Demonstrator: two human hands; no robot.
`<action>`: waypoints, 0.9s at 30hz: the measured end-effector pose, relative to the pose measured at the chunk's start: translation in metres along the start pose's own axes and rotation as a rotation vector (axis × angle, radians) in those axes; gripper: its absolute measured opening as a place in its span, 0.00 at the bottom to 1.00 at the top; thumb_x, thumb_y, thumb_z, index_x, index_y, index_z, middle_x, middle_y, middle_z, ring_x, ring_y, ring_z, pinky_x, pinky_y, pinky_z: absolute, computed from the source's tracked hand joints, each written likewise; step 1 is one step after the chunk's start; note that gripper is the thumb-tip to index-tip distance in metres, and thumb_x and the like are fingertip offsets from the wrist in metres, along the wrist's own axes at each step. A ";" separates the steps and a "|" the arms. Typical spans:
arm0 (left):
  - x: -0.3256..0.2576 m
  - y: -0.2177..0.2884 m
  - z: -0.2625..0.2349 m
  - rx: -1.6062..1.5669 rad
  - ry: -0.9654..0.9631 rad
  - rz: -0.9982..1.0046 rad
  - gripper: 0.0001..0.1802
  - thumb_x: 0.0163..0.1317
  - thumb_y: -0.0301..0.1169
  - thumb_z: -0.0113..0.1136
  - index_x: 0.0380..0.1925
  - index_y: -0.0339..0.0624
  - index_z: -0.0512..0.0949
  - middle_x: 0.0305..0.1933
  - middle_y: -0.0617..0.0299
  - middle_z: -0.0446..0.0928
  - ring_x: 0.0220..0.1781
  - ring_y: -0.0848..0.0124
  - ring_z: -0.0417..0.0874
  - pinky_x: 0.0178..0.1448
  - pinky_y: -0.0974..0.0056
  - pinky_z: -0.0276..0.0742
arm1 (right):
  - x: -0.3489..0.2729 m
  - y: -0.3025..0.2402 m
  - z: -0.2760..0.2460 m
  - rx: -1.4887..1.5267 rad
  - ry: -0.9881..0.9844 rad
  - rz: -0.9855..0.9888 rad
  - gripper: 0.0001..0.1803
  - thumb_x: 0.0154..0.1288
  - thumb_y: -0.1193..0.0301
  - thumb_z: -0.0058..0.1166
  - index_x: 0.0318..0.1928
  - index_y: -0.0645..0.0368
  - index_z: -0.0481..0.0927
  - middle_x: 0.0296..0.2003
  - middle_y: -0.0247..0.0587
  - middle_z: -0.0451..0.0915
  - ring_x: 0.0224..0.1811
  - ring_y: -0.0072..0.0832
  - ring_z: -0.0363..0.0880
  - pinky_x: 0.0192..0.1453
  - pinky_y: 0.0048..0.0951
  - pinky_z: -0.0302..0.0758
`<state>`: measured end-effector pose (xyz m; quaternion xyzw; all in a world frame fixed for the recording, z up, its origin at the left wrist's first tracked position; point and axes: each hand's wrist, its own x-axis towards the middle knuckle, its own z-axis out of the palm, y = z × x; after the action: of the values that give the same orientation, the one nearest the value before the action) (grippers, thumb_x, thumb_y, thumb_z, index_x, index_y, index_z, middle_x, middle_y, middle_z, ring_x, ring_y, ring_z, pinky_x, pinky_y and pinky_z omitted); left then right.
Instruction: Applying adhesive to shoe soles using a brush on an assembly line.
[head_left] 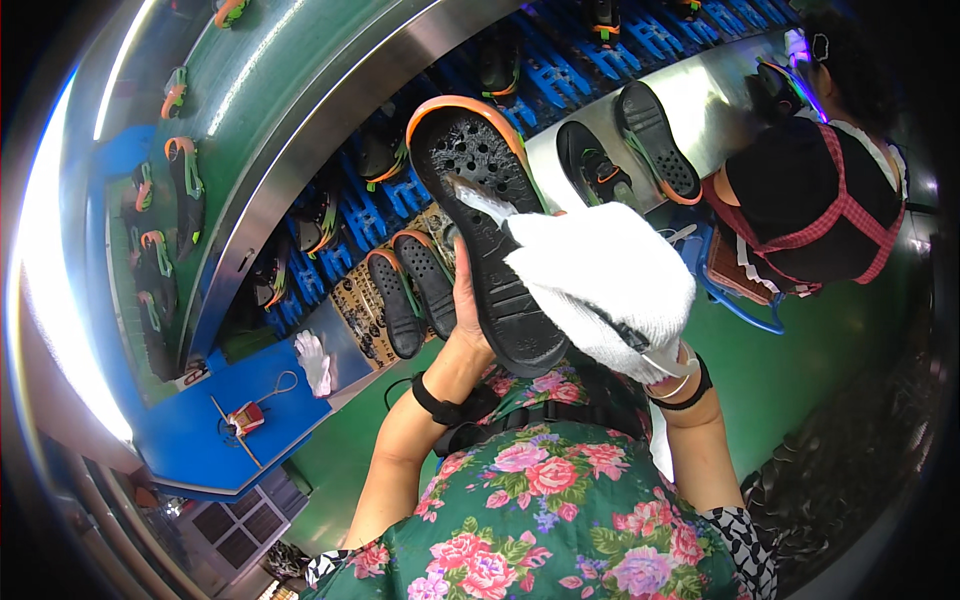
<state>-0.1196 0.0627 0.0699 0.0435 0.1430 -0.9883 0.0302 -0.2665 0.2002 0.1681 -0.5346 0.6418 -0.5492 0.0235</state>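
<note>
My left hand point(466, 308) grips a black shoe point(488, 215) with an orange rim, held up sole toward me, treads and holes showing. My right hand point(602, 280), in a white knit glove, holds a small brush point(478, 196) whose pale bristles touch the middle of the sole. Both wrists wear black bands. Two more black shoes point(412, 290) lie sole-up just left of my left hand, on a patterned mat.
A curved steel rail point(300, 165) borders a green conveyor point(215, 90) carrying several black-and-orange shoes. Blue racks point(375, 205) hold more shoes. Two shoes point(625, 150) rest on a steel bench; a person in a black top and red-checked apron point(815, 205) works at the upper right. A white glove point(314, 360) lies on a blue table.
</note>
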 end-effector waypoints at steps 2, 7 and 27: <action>-0.004 0.004 -0.008 0.112 0.033 0.018 0.51 0.69 0.71 0.49 0.78 0.44 0.61 0.77 0.47 0.68 0.75 0.50 0.72 0.80 0.40 0.65 | 0.008 -0.002 0.001 -0.036 0.023 -0.023 0.20 0.57 0.79 0.68 0.53 0.60 0.88 0.50 0.46 0.89 0.52 0.43 0.87 0.54 0.39 0.83; -0.004 0.001 -0.017 0.388 0.234 0.122 0.48 0.70 0.70 0.48 0.76 0.44 0.63 0.75 0.47 0.71 0.73 0.50 0.75 0.78 0.42 0.68 | 0.010 -0.006 0.021 -0.112 0.071 -0.074 0.22 0.57 0.79 0.64 0.54 0.60 0.88 0.53 0.47 0.88 0.53 0.41 0.87 0.55 0.38 0.83; 0.029 -0.005 0.007 0.218 0.063 0.173 0.54 0.64 0.78 0.41 0.79 0.53 0.59 0.78 0.48 0.63 0.72 0.30 0.70 0.67 0.29 0.77 | -0.011 -0.009 0.041 0.027 0.074 0.009 0.18 0.58 0.78 0.68 0.50 0.58 0.90 0.50 0.45 0.89 0.50 0.39 0.88 0.55 0.36 0.83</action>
<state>-0.1495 0.0644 0.0754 0.0895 0.0315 -0.9898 0.1061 -0.2298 0.1819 0.1522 -0.5105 0.6373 -0.5772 0.0095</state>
